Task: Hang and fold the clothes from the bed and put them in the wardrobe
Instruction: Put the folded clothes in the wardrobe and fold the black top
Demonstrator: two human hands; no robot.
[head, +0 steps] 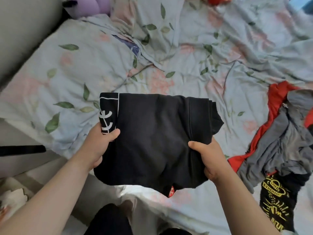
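— Hands first: what are they doing?

— Both hold one folded black garment [152, 138] above the near edge of the bed [50, 78]. The left hand [100, 146] grips its left side, thumb on top beside a strip of white printed lettering, the other fingers hidden underneath. The right hand [208, 160] grips the right side the same way, thumb pressed into the cloth where it bunches, fingers curled below.

— How does the garment lie?

— Folded into a rough rectangle, several layers showing at the far right corner. It is held nearly flat, lifted off the bedding. A small red patch peeks from beneath its near edge.

— And the rest of the clothes?

— A heap lies on the bed's right side, well apart from the hands: a red garment [277, 99] at the bottom, a crumpled grey garment [277, 150] over it, and a black shirt with a yellow print [274, 200] nearest the camera.

— The bed itself?

— Covered in rumpled pale blue bedding with pink flowers and green leaves. A pillow [64, 65] in the same print sits at the left. Something purple [91, 5] lies at the top left corner, and a red object [218, 0] shows at the top edge; what either is cannot be told.
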